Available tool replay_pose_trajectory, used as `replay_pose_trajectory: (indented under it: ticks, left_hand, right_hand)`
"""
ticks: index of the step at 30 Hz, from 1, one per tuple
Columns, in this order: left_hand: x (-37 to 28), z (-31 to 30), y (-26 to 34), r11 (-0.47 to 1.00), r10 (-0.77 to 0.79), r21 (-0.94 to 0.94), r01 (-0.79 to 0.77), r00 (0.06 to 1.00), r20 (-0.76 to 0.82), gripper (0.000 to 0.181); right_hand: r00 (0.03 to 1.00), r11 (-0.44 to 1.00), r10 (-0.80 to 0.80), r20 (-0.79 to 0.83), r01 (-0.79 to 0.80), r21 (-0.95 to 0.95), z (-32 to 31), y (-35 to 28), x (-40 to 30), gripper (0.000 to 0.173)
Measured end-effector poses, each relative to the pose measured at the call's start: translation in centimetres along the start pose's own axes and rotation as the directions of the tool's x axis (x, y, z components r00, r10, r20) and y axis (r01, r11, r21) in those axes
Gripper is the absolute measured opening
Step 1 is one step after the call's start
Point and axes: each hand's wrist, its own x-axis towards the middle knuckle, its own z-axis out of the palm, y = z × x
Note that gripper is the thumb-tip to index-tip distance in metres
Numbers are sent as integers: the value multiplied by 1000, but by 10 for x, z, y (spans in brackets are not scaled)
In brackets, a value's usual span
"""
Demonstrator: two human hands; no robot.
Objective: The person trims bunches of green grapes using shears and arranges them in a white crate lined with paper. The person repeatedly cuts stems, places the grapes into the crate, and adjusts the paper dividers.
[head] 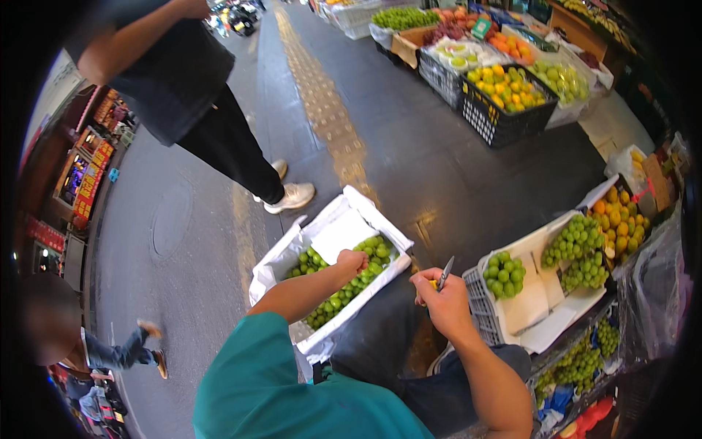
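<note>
My left hand (354, 262) reaches over a paper-lined box (323, 348) of green grapes (335, 302), its fingers curled at the grapes near a white paper sheet (343, 233). What its fingers touch is hidden. In my right hand (441, 299) is a small pair of scissors (447, 271) with yellow on the handle, blades pointing up, held between the box and a white-lined crate (548, 345). Bunches of green grapes (503, 274) lie at the left end of that crate, and more bunches (575, 241) at its right.
A person in black trousers (233, 145) stands beyond the box. Orange-green citrus fruit (620, 222) lies right of the crate. A black basket (493, 123) of citrus and other fruit crates stand at the upper right. Another person (123, 351) walks on the road at left.
</note>
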Motion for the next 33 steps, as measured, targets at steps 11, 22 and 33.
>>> replay_pose_trajectory:
  ticks: [11,22,33]
  left_hand:
    - [-127,-57,120,812,183,526,-252,967,180,26]
    - [-189,-121,161,98,360,772,-628,745,561,25]
    - [-361,-115,249,-554,491,578,-599,326,808,22]
  right_hand:
    - [996,993,-79,-36,75,-91,-5,29,31,23]
    - [994,982,-111,-16,112,149,24,48,85,24]
    - [946,880,-325,4,301,367,23,32,128,35]
